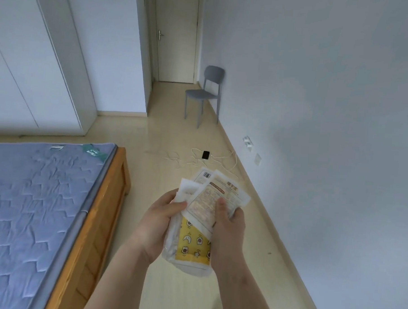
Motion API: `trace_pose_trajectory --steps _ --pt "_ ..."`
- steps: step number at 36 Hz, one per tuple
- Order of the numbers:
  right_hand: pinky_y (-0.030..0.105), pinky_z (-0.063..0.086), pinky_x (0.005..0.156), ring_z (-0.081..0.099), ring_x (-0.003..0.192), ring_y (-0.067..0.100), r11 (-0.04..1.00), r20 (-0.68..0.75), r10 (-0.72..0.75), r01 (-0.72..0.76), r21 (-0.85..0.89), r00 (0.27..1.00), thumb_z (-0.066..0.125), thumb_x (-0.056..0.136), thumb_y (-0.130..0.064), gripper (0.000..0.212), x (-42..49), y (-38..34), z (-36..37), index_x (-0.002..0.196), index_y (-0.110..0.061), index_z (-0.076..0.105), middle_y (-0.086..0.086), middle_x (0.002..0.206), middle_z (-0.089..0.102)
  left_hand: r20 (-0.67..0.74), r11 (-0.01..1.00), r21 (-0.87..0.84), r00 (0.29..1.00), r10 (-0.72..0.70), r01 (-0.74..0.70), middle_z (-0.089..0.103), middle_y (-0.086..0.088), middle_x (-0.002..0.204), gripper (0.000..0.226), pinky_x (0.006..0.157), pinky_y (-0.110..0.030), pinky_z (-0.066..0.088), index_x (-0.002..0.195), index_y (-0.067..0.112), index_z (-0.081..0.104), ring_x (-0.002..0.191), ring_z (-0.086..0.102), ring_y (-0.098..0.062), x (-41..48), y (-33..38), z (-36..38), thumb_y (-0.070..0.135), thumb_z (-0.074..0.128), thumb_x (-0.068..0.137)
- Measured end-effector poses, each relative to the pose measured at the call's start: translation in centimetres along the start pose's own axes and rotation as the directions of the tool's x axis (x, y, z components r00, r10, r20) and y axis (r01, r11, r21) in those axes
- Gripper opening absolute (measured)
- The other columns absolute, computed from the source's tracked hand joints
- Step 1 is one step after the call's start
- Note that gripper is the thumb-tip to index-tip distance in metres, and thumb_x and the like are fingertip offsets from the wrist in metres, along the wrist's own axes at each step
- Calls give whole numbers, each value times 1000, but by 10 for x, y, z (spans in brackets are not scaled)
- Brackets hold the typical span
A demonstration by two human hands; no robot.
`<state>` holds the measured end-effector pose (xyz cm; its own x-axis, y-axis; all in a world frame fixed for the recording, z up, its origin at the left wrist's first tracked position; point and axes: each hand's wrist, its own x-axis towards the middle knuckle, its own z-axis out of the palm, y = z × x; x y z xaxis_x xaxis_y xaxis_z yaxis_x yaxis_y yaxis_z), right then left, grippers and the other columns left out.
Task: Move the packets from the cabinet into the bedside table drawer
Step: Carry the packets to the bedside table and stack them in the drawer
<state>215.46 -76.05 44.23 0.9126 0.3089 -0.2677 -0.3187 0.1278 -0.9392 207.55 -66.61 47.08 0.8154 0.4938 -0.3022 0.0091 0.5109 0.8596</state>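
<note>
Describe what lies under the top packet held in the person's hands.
Under the top packet show a yellow patterned packet and edges of white packets. Their covered parts, and the count, cannot be seen.

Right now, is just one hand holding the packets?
No, the left hand and the right hand both grip the stack of packets from either side.
</note>
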Motion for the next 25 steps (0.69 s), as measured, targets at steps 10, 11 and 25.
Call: trace_pose_trajectory --steps 10,11,25 --pt "35 56 74 67 85 20 999 184 -5 12 -39 983 55 93 -31 15 205 -42 103 96 -16 52 5 97 66 -259 998 -63 966 12 -29 71 -19 88 13 69 -43 56 102 8 61 75 67 -34 209 75 -1 5 53 93" --pt "36 57 75 67 85 20 999 206 0 9 -41 978 55 93 -31 15 224 -48 117 96 -17 53 5 97 66 -284 997 -58 958 28 -46 72 -17 85 12 64 -41 57 102 9 61 71 68 -32 227 85 -4 6 53 93" --pt "24 51 64 66 81 14 979 366 99 -24 -202 925 55 94 -30 13 437 -41 323 97 -17 54 1 93 66 -526 992 -49 847 72 -115 74 -7 74 11 46 -28 53 101 17 63 57 70 -22 467 191 -116 13 55 94"
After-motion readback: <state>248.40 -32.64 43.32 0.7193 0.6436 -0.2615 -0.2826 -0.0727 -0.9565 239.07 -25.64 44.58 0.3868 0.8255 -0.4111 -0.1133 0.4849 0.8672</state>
